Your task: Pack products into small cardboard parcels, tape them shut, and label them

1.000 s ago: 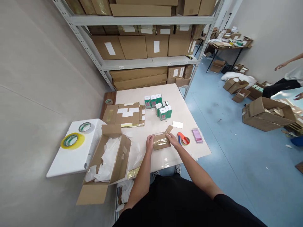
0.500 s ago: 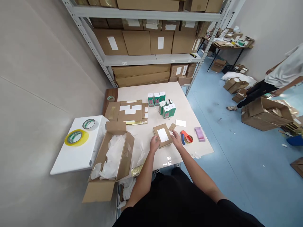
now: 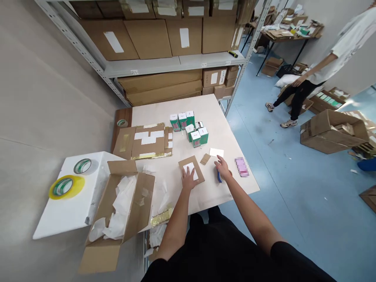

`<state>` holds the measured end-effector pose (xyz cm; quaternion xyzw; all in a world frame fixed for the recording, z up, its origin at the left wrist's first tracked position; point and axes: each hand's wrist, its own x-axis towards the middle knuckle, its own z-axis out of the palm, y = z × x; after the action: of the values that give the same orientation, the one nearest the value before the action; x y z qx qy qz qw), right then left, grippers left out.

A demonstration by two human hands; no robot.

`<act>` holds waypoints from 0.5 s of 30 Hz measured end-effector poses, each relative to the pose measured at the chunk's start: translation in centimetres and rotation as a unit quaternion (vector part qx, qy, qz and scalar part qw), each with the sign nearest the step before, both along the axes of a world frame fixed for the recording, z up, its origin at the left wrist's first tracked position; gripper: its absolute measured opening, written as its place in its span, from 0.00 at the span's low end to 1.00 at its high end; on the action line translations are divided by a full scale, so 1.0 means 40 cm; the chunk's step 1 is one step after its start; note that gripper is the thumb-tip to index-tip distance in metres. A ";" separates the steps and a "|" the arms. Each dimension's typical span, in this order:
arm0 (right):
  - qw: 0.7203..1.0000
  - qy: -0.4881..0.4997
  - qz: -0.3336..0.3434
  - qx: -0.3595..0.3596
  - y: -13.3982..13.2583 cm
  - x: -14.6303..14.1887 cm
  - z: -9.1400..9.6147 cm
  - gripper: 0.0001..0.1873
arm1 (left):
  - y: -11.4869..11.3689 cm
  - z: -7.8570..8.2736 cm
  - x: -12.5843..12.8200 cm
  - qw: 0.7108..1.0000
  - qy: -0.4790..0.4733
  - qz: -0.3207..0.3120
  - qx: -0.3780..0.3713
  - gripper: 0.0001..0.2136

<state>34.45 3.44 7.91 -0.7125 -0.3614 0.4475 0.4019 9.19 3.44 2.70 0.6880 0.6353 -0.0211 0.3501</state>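
Observation:
A small flat cardboard box [image 3: 199, 169] with a white label lies on the table near its front edge. My left hand [image 3: 188, 180] rests on its label with fingers spread. Over the tape dispenser [image 3: 219, 177] is my right hand [image 3: 223, 168], its fingers stretched out and apart. Most of the dispenser is hidden beneath that hand; a blue part shows at its left. Between the hands lie a small brown cardboard piece [image 3: 205, 158] and, farther back, a white card [image 3: 216, 152].
Several green-and-white boxes [image 3: 196, 138] stand mid-table. Flattened cardboard [image 3: 148, 141] lies left, beside an open carton [image 3: 141, 211] with white paper. Tape rolls [image 3: 62, 187] sit on a white block. A pixelated pink item [image 3: 241, 167] is at right. A person [image 3: 311, 78] stands beyond.
My left hand has moved from the box's side onto its label. My right hand has left the box and gone right, over the tape dispenser. The view has shifted; the other person has stepped left.

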 end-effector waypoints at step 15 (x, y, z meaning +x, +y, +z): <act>0.931 -0.191 0.007 -0.312 0.304 0.224 -0.295 0.40 | -0.071 0.005 -0.027 0.993 0.082 -0.031 -0.076 0.43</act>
<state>43.42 15.58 -3.87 -0.8713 -0.2784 0.3960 0.0800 8.12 0.61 2.89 0.6747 0.6369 -0.1367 0.3471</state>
